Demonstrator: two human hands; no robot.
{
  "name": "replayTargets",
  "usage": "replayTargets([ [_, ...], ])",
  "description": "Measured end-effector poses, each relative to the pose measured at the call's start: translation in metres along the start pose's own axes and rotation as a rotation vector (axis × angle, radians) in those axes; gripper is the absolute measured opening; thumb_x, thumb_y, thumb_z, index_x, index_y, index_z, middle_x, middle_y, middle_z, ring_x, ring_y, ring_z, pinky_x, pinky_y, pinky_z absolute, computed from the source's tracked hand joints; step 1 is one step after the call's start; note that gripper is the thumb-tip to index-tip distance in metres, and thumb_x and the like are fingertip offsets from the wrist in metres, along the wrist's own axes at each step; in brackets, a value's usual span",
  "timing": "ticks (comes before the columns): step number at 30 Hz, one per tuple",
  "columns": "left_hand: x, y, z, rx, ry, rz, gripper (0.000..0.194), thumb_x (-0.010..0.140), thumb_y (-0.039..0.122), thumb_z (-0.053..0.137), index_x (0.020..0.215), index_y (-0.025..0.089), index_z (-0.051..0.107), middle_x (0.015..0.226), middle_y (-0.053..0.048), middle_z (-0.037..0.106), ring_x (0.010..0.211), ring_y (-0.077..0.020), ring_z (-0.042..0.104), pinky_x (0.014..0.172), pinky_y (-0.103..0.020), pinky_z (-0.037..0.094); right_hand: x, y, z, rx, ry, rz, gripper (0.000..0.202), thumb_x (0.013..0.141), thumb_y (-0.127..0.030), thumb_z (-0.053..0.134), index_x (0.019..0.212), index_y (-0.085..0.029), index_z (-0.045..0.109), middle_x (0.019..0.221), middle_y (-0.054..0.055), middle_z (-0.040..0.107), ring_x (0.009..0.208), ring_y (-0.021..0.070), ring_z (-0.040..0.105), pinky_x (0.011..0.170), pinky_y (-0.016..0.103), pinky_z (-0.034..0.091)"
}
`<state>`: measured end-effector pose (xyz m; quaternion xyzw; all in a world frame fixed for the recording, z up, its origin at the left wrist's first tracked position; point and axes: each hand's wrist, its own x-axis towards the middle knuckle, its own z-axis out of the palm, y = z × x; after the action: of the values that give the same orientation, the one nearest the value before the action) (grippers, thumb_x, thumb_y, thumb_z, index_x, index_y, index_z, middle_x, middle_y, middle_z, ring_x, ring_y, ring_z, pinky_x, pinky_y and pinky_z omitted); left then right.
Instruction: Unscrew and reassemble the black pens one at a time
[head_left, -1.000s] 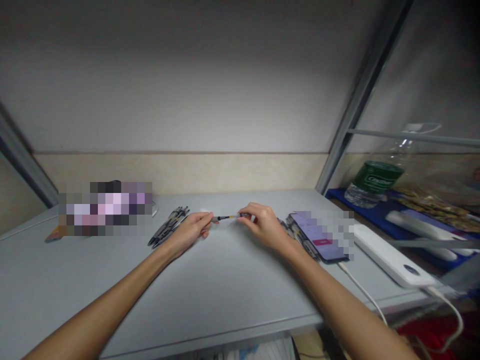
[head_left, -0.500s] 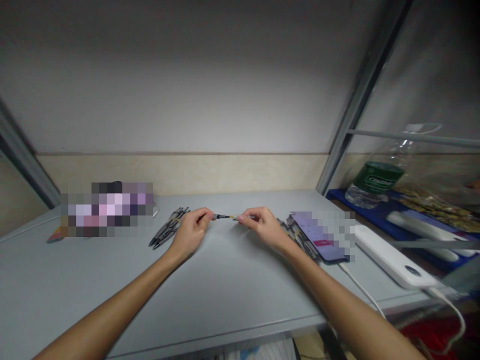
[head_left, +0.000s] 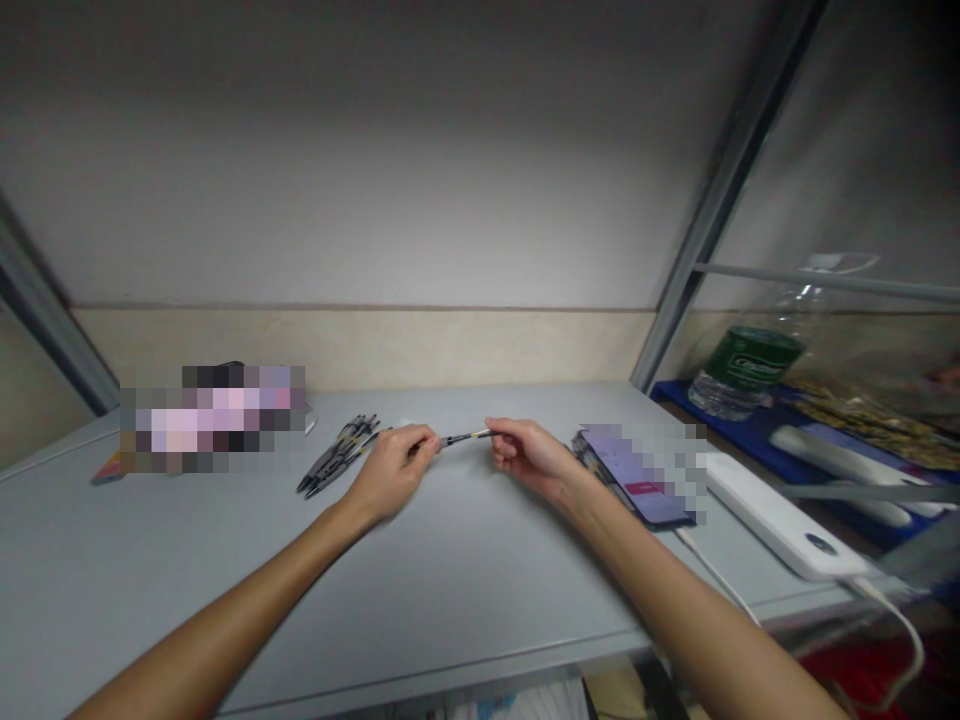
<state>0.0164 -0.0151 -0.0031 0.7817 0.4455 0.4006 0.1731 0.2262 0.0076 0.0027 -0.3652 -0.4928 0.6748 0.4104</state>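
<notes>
A slim dark pen [head_left: 466, 437] with a small yellowish mark spans the gap between my two hands, just above the grey tabletop [head_left: 450, 570]. My left hand [head_left: 396, 468] is closed around one end of it, and its fingers hide that part. At the other end, my right hand [head_left: 531, 458] pinches the pen between thumb and index finger, the other fingers curled in. Beside my left hand lies a bunch of several dark pens [head_left: 337, 458]. More pens [head_left: 596, 468] show along the left edge of a phone [head_left: 634, 480], to the right of my right hand.
A white power bank [head_left: 784, 520] with a cable lies at the right edge. Beyond the metal frame [head_left: 694, 250], a large water bottle [head_left: 754, 360] stands on a blue surface. A blurred-out pinkish object [head_left: 225, 410] sits at the back left.
My right hand has turned and its thumb and finger now grip nearer the pen's right end. My left hand has shifted slightly right and lower, and the pen now tilts up rightward.
</notes>
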Motion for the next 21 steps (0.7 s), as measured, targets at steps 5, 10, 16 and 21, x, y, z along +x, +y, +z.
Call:
replayTargets([
  [5,-0.002,-0.012,0.013,-0.609,-0.316,-0.248,0.039,0.086,0.048,0.041,0.078,0.014,0.059,0.057,0.002,0.045,0.058,-0.0136,0.047,0.062,-0.027,0.041,0.000,-0.001,0.003,-0.305,0.141,-0.216,0.036,0.074,-0.045,0.062,0.057,-0.013,0.058,0.049,-0.003,0.047,0.048,0.0090,0.041,0.052,0.024,0.032],
  [10,-0.007,-0.013,0.021,-0.837,-0.422,-0.348,0.036,0.082,0.050,0.049,0.079,0.015,0.055,0.054,0.005,0.040,0.047,-0.0089,0.040,0.053,-0.024,0.040,-0.001,0.002,0.005,-0.472,0.173,-0.336,0.039,0.078,-0.047,0.058,0.058,-0.013,0.062,0.049,-0.002,0.049,0.049,0.0098,0.042,0.051,0.024,0.031],
  [16,-0.006,-0.011,0.025,-0.613,-0.234,-0.285,0.032,0.083,0.043,0.048,0.069,0.015,0.053,0.052,0.004,0.042,0.051,-0.0106,0.045,0.053,-0.023,0.035,-0.002,0.005,0.010,-0.653,0.303,-0.426,0.038,0.079,-0.042,0.058,0.053,-0.013,0.064,0.048,0.000,0.051,0.050,0.0111,0.043,0.052,0.024,0.030],
  [21,-0.006,-0.012,0.023,-0.314,-0.062,-0.189,0.022,0.081,0.032,0.049,0.069,0.016,0.058,0.061,0.000,0.054,0.060,-0.0134,0.049,0.058,-0.023,0.035,-0.005,0.008,0.014,-0.720,0.305,-0.530,0.035,0.081,-0.040,0.056,0.062,-0.013,0.066,0.056,0.002,0.056,0.053,0.0121,0.046,0.053,0.024,0.033],
])
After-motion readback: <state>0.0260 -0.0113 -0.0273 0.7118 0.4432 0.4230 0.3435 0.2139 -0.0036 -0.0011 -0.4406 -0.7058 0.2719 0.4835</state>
